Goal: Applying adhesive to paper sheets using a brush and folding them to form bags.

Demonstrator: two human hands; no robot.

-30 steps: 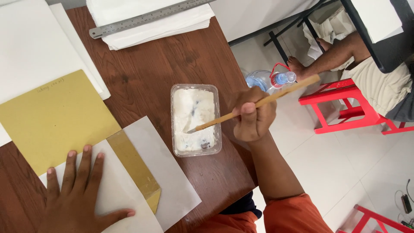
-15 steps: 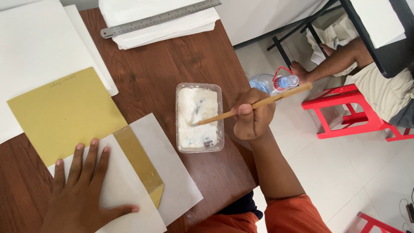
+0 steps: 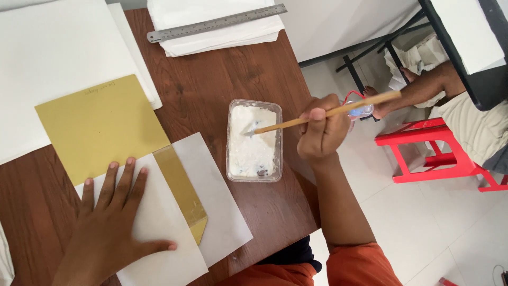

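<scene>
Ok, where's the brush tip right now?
In the head view, the wooden brush held in the right hand has its tip dipped in the white paste of the clear plastic tub, right of the gold paper strip.

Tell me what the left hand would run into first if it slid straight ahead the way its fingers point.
Probably the gold card sheet: the left hand lies flat on white paper, fingertips nearly at that sheet's near edge.

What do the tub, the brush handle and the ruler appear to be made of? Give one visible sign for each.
Tub: probably clear plastic; its see-through rim shows the white paste inside.
Brush handle, in the right hand: apparently wood or bamboo; tan and matte.
Ruler: likely steel; grey with a dull sheen.
</scene>
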